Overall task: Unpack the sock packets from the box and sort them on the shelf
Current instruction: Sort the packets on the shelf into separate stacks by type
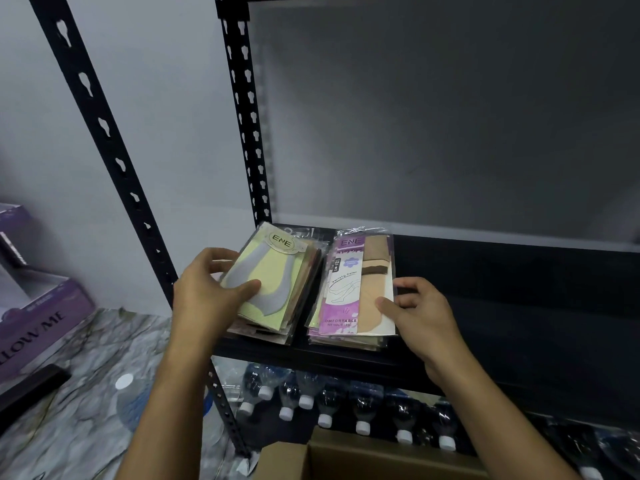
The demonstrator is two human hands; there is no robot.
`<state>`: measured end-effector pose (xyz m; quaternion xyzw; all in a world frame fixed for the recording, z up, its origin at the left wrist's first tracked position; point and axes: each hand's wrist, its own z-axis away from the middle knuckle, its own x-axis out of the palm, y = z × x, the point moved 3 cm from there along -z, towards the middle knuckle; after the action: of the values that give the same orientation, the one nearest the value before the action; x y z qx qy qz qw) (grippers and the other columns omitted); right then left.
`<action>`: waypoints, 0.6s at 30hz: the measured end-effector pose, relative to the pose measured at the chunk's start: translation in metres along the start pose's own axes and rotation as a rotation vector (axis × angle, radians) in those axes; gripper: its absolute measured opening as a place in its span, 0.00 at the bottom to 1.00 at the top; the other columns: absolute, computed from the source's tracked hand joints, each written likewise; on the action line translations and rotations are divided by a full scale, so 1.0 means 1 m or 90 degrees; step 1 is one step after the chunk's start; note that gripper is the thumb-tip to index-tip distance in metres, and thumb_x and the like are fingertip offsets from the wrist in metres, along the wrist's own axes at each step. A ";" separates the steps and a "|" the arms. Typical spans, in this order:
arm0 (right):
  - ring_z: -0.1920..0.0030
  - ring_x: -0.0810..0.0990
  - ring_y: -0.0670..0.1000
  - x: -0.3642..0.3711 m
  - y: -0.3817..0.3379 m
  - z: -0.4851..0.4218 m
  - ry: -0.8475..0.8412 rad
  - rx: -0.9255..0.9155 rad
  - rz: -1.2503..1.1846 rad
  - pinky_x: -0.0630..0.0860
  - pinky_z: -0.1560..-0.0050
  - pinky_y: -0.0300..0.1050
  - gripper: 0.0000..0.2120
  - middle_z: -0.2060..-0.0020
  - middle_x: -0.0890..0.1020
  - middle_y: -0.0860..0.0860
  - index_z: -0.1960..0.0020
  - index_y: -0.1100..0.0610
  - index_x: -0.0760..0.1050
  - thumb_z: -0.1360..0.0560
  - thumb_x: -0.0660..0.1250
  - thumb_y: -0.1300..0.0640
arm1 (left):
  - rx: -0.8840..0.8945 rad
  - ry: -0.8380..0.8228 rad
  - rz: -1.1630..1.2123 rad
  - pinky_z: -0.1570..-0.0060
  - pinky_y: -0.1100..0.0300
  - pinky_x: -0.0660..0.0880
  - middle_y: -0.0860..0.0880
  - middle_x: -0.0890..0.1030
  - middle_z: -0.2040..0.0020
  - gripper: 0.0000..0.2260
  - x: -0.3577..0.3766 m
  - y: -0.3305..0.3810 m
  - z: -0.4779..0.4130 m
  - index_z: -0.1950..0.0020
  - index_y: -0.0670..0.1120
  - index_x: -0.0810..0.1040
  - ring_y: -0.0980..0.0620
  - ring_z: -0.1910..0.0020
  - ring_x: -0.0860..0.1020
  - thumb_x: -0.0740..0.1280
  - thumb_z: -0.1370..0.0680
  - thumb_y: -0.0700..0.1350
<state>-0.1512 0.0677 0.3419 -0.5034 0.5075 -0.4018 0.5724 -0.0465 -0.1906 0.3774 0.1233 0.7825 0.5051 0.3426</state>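
Left grip point(207, 292) pinches the green packet stack point(273, 282), right grip point(420, 306) pinches the purple stack point(356, 289), on the shelf point(519, 306). Light, slick, floppy, I reckon: clamp the long edges.

On the shelf point(485, 306) I count two piles of sock packets: one yellow-fronted stack point(273, 282), one purple-fronted stack point(356, 289). Also one cardboard box point(381, 459), one purple box point(41, 317), and at least eight white-capped bottles point(362, 410).

The person has two bare hands, the left hand point(207, 292) and the right hand point(419, 313), with short plain nails on the fingers point(385, 303), and behind the fingers both arms are bare right to the picture's edge.
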 end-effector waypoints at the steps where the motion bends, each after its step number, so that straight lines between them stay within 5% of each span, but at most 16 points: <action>1: 0.60 0.84 0.49 -0.001 -0.001 0.000 -0.001 -0.001 -0.003 0.80 0.58 0.46 0.15 0.60 0.84 0.51 0.44 0.51 0.73 0.28 0.71 0.60 | -0.006 0.007 0.033 0.68 0.60 0.71 0.54 0.80 0.51 0.20 -0.002 0.000 -0.001 0.45 0.51 0.78 0.48 0.55 0.79 0.79 0.33 0.42; 6: 0.62 0.85 0.47 -0.005 -0.007 0.002 -0.008 -0.001 -0.071 0.76 0.67 0.36 0.16 0.60 0.85 0.52 0.41 0.52 0.72 0.27 0.70 0.63 | -0.082 -0.005 0.197 0.62 0.50 0.80 0.45 0.81 0.49 0.23 -0.005 -0.007 -0.003 0.42 0.51 0.78 0.42 0.57 0.83 0.80 0.33 0.41; 8: 0.61 0.85 0.48 -0.006 -0.009 0.004 -0.002 -0.006 -0.090 0.79 0.63 0.39 0.17 0.60 0.84 0.51 0.40 0.52 0.72 0.27 0.70 0.63 | -0.123 -0.032 0.273 0.50 0.43 0.80 0.43 0.82 0.46 0.22 -0.002 -0.008 -0.004 0.42 0.50 0.79 0.41 0.52 0.84 0.80 0.34 0.41; 11: 0.59 0.85 0.49 -0.010 -0.011 0.006 0.018 -0.026 -0.092 0.81 0.53 0.49 0.18 0.61 0.84 0.50 0.39 0.52 0.73 0.27 0.70 0.64 | -0.141 -0.074 0.351 0.43 0.46 0.78 0.44 0.85 0.48 0.16 0.004 -0.001 0.001 0.43 0.44 0.80 0.43 0.51 0.84 0.75 0.29 0.37; 15: 0.58 0.84 0.52 -0.021 -0.016 0.009 0.025 -0.055 -0.107 0.81 0.54 0.47 0.14 0.61 0.84 0.49 0.45 0.53 0.77 0.27 0.70 0.65 | -0.141 -0.103 0.427 0.48 0.50 0.79 0.43 0.84 0.47 0.14 0.017 0.008 0.008 0.41 0.43 0.79 0.44 0.52 0.84 0.72 0.26 0.36; 18: 0.56 0.84 0.55 -0.030 -0.021 0.012 0.025 -0.064 -0.120 0.80 0.51 0.50 0.13 0.62 0.84 0.51 0.49 0.51 0.77 0.27 0.69 0.66 | -0.131 -0.112 0.471 0.62 0.55 0.81 0.42 0.83 0.45 0.13 0.026 0.014 0.012 0.39 0.43 0.77 0.46 0.56 0.84 0.70 0.24 0.38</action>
<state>-0.1434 0.0954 0.3675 -0.5687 0.4887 -0.4378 0.4961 -0.0599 -0.1615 0.3754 0.4050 0.5978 0.6580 0.2137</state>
